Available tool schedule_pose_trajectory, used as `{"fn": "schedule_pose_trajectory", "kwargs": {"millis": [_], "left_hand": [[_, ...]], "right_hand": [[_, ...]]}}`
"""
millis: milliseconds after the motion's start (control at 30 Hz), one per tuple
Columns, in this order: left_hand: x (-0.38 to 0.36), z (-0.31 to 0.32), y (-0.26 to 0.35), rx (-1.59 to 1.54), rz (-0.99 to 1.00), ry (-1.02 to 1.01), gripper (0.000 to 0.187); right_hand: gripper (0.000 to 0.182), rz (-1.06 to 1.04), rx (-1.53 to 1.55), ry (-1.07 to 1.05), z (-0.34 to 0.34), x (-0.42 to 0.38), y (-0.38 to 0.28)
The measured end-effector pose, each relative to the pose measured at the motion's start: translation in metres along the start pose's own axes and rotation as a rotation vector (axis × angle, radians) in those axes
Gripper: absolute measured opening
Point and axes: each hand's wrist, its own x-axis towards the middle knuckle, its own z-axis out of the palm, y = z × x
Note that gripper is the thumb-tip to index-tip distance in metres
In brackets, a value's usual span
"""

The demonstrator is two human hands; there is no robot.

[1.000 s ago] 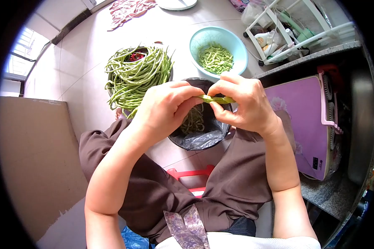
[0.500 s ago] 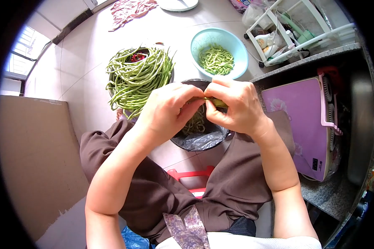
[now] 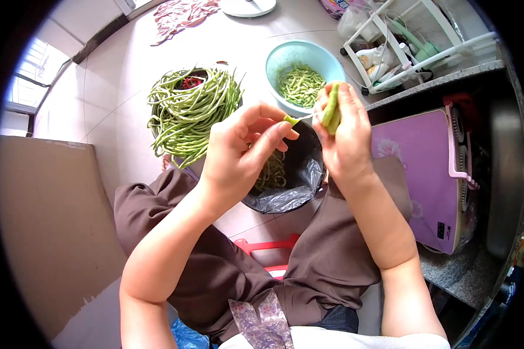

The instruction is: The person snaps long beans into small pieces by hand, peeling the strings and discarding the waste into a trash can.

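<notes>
My left hand (image 3: 236, 148) is closed, with a small green bean tip (image 3: 291, 120) pinched between thumb and forefinger above the black bin. To the right, my right hand (image 3: 349, 139) is closed around green bean pieces (image 3: 332, 109), turned upward. A thin pale strand seems to stretch between the tip and the right hand. Below both hands stands the bin with its black plastic liner (image 3: 285, 199); tangled bean scraps (image 3: 272, 173) lie inside. Snapped bean pieces (image 3: 301, 85) lie in a light blue bowl (image 3: 272, 70) beyond my right hand.
Long green beans (image 3: 195, 122) are heaped at the left, with something red at the back. A white rack (image 3: 384, 35) holds bottles at the upper right. A purple case-like object (image 3: 419, 180) sits on a shelf at the right, and cardboard (image 3: 46, 221) at the left.
My hands, close together before, have moved apart. My right hand has moved right and turned up with the bean pieces; my left now holds a small tip.
</notes>
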Motion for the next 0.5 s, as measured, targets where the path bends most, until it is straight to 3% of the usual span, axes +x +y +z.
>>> {"fn": "schedule_pose_trajectory", "kwargs": {"millis": [100, 200, 467, 500], "left_hand": [[0.0, 0.0, 0.0, -0.186, -0.069, -0.03, 0.015], [0.002, -0.001, 0.0, -0.288, -0.125, -0.028, 0.018], [0.005, -0.008, 0.001, -0.522, -0.284, -0.001, 0.02], [0.005, -0.009, 0.001, -0.516, -0.292, 0.005, 0.02]], "right_hand": [[0.023, 0.063, 0.135, -0.019, -0.018, 0.011, -0.005], [0.02, 0.344, 0.311, -0.059, -0.013, 0.004, -0.014], [0.02, 0.358, 0.412, -0.066, -0.027, 0.015, -0.017], [0.021, 0.377, 0.282, -0.074, -0.015, 0.008, -0.021]]}}
